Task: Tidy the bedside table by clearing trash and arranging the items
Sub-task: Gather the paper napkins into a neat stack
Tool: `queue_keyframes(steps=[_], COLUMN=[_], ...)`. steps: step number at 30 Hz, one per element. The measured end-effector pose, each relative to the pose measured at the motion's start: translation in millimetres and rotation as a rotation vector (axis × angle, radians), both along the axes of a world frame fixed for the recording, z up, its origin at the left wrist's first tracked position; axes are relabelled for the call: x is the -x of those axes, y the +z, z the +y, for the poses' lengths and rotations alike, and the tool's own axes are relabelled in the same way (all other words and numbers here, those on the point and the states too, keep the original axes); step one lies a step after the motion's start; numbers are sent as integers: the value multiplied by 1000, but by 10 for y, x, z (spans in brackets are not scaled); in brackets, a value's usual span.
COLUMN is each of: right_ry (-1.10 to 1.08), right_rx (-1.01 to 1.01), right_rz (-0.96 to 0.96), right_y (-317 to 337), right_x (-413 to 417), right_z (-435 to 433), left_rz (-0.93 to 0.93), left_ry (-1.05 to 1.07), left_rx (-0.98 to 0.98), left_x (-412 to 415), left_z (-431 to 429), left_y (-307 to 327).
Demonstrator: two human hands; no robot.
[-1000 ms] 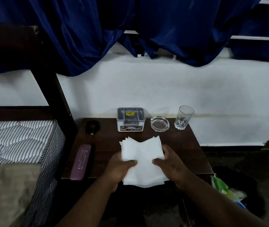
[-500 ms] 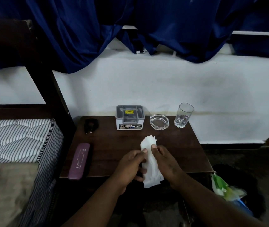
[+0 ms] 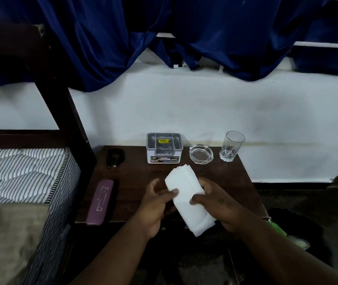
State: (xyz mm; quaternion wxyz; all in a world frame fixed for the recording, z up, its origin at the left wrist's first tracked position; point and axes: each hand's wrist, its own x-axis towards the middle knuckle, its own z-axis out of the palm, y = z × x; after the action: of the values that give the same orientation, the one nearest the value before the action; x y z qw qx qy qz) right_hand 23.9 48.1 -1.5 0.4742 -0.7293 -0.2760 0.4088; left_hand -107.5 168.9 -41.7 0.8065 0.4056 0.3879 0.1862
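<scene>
A folded stack of white tissues [image 3: 188, 199] is held over the front of the dark wooden bedside table [image 3: 135, 177]. My left hand [image 3: 155, 204] pinches its left edge with the thumb on top. My right hand [image 3: 217, 204] grips its right side, fingers wrapped under. At the table's back stand a grey lidded box [image 3: 164, 148], a glass ashtray [image 3: 201, 154] and an empty drinking glass [image 3: 231, 146]. A purple case [image 3: 100, 201] lies at the front left, and a small black object [image 3: 114, 157] sits at the back left.
A bed with a striped mattress [image 3: 20, 173] and beige sheet adjoins the table's left side, with a dark bedpost [image 3: 61, 95] behind. A dark bin with green trash [image 3: 283, 233] stands on the floor to the right. Blue curtains [image 3: 164, 27] hang above the white wall.
The tissue stack, spread flat between both hands a second ago, has been folded in half lengthwise and is now tilted with its flat side up.
</scene>
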Motion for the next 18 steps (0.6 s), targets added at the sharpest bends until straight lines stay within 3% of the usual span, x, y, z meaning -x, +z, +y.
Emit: queue_keyframes(steps=[6, 8, 11, 13, 18], right_ry=[85, -10, -279, -343, -390], right_rx=[-3, -31, -127, -155, -138], right_rz=[11, 48, 274, 344, 2], right_y=[257, 293, 287, 281, 305], right_x=[-8, -33, -18, 39, 130], right_z=[13, 1, -74, -132, -87], left_rz=[-224, -272, -317, -330, -323], left_ry=[-28, 5, 85, 145, 177], left_rx=[218, 244, 269, 277, 298], left_x=[-9, -24, -69, -109, -225], left_z=[34, 44, 64, 81, 66], left_y=[71, 106, 111, 104, 101])
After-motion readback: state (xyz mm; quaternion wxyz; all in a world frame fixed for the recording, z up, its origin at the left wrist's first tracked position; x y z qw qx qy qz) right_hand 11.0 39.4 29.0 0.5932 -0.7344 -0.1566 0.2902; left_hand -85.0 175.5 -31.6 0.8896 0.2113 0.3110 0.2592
